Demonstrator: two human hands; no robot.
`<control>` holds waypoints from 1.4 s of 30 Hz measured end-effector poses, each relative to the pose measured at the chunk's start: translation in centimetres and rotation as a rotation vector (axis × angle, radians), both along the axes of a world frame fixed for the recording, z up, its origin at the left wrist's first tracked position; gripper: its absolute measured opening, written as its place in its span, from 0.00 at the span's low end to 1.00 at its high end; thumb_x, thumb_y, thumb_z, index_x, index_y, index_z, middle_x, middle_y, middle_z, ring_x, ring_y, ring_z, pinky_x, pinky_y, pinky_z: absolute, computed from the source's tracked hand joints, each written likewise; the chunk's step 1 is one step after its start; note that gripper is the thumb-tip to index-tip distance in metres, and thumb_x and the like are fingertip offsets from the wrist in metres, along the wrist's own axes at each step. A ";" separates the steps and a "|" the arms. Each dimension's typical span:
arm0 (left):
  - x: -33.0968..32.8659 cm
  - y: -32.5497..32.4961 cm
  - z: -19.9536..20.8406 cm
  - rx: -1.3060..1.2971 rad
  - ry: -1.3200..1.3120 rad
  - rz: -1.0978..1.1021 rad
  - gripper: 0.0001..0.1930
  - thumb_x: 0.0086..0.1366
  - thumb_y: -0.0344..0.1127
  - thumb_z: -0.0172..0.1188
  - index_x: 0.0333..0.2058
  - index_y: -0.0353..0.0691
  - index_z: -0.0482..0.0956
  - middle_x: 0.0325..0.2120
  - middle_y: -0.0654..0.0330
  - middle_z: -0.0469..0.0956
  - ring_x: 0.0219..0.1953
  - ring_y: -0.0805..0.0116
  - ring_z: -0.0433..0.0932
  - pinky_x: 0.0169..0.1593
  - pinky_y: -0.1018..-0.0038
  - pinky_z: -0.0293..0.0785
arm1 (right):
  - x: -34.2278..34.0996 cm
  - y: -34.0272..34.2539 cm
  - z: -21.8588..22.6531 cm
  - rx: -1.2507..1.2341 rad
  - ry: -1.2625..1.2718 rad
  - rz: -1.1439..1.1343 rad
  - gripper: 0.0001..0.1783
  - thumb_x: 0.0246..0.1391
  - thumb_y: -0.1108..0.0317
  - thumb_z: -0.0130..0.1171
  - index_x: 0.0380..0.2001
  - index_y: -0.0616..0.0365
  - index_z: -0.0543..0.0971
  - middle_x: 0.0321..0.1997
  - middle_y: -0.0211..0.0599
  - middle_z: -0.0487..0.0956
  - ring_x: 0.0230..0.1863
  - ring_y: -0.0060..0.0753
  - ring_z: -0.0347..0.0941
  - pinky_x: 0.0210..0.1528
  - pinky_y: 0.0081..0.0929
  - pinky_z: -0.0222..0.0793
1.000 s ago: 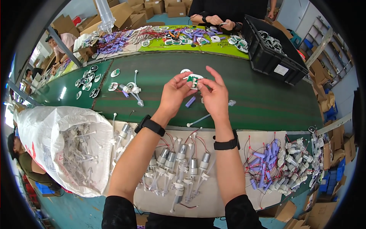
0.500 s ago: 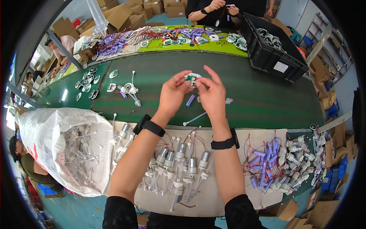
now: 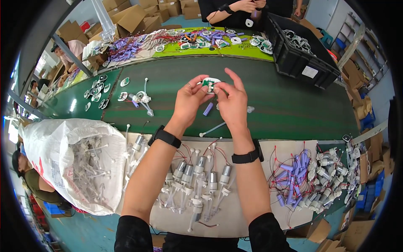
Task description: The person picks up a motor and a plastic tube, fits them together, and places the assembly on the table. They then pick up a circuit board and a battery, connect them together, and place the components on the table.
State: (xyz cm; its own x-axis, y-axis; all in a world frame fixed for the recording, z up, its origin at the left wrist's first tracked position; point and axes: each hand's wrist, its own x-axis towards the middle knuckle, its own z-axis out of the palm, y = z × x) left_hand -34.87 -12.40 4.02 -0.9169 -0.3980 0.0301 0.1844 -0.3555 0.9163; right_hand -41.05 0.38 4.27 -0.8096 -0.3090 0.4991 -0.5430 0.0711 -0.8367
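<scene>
Over the green belt, my left hand [image 3: 187,100] is closed, with thumb and fingers gripping a white oval housing with a green circuit board [image 3: 208,85] inside. My right hand [image 3: 232,101] pinches at the board's right edge with thumb and forefinger, another finger stretched upward; the small part under those fingertips is hidden. Just below, between the hands, is a purple cylindrical battery [image 3: 208,109]. A clear tube [image 3: 212,129] with a white end lies nearer me. To the left sit a pump assembly with tubing [image 3: 144,99] and a loose circuit-board housing [image 3: 125,82].
Nearby, several motor pumps with tubes [image 3: 198,168] cover the beige sheet. A white sack [image 3: 46,143] of clear tube parts stands left; purple batteries [image 3: 294,176] and motors [image 3: 325,172] are heaped right. Beyond the belt are a black crate [image 3: 302,63] and a co-worker's hands [image 3: 247,6].
The circuit-board housing has tilted a little in my hands, and my right fingertips have shifted along its edge. Across the belt, the co-worker's hands have moved up and a white round part hangs below them.
</scene>
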 end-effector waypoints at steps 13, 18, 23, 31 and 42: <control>0.1 0.3 0.1 0.003 0.015 -0.002 0.18 0.70 0.21 0.52 0.57 0.34 0.71 0.46 0.58 0.79 0.45 0.73 0.80 0.50 0.77 0.82 | 0.1 0.1 0.1 0.023 0.075 -0.011 0.06 0.52 0.81 0.61 0.34 0.66 0.84 0.64 0.37 0.72 0.37 0.31 0.79 0.40 0.27 0.76; 0.4 0.7 -0.1 -0.084 0.001 0.072 0.16 0.70 0.21 0.51 0.56 0.32 0.73 0.45 0.58 0.79 0.45 0.74 0.80 0.50 0.77 0.81 | 0.5 -0.6 -0.7 0.070 0.098 -0.076 0.07 0.52 0.80 0.60 0.34 0.66 0.84 0.63 0.39 0.75 0.37 0.34 0.81 0.40 0.28 0.76; 0.6 1.2 0.1 -0.135 0.010 0.119 0.16 0.70 0.22 0.52 0.55 0.32 0.74 0.45 0.58 0.80 0.45 0.74 0.79 0.48 0.78 0.81 | 0.9 -0.8 -0.6 -0.047 -0.011 -0.026 0.07 0.52 0.80 0.59 0.35 0.67 0.83 0.60 0.40 0.78 0.36 0.35 0.81 0.39 0.26 0.76; 0.1 -0.7 0.2 -0.226 -0.147 0.058 0.18 0.69 0.22 0.54 0.57 0.33 0.74 0.44 0.57 0.81 0.43 0.74 0.81 0.45 0.78 0.82 | 0.5 -1.1 -0.9 0.022 -0.015 -0.014 0.07 0.53 0.79 0.59 0.34 0.67 0.83 0.61 0.43 0.77 0.34 0.34 0.81 0.38 0.26 0.76; -2.2 -14.1 -0.8 -0.351 -0.514 0.157 0.24 0.68 0.23 0.54 0.62 0.34 0.68 0.49 0.53 0.78 0.48 0.65 0.81 0.48 0.73 0.84 | 1.1 5.6 7.8 0.212 0.013 -0.174 0.12 0.60 0.69 0.61 0.45 0.61 0.83 0.63 0.45 0.74 0.43 0.31 0.81 0.44 0.25 0.76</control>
